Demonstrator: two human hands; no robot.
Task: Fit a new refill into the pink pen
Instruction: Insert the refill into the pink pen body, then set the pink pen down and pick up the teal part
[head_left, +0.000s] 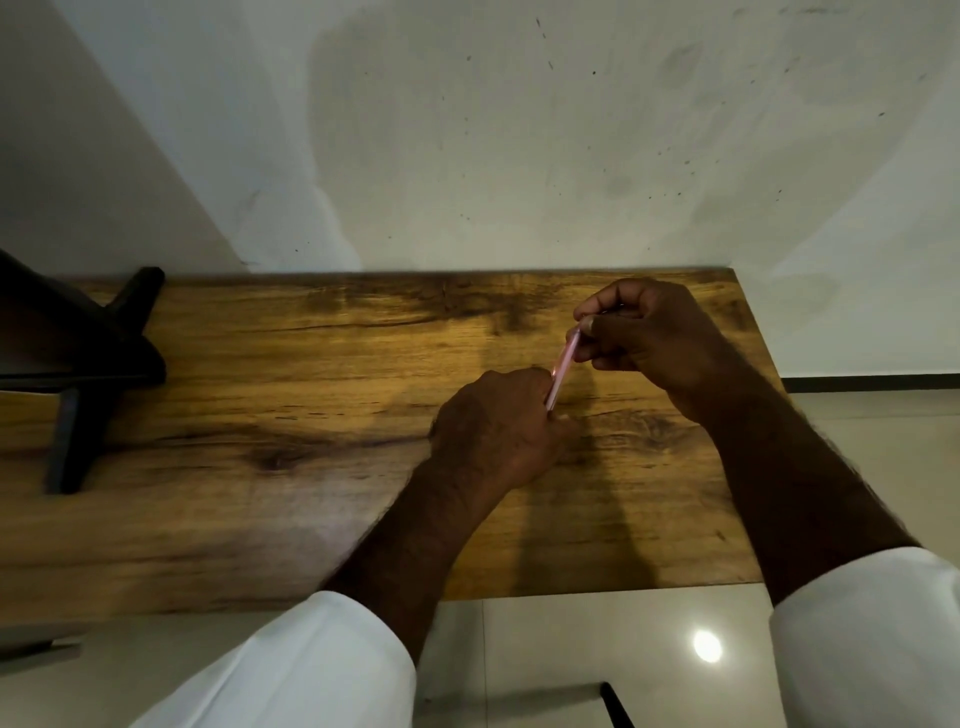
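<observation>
A: A wooden desk (260, 364) against a white wall (467, 130) is seen. One pink pen (562, 368) is held over it, its lower end gripped by the left hand (493, 431), its upper end pinched by the right hand (654, 343).

B: No loose refill can be seen. Probably the refill could be bent or the pen dropped if it's pushed in crooked. Counted: one pen, two hands.
</observation>
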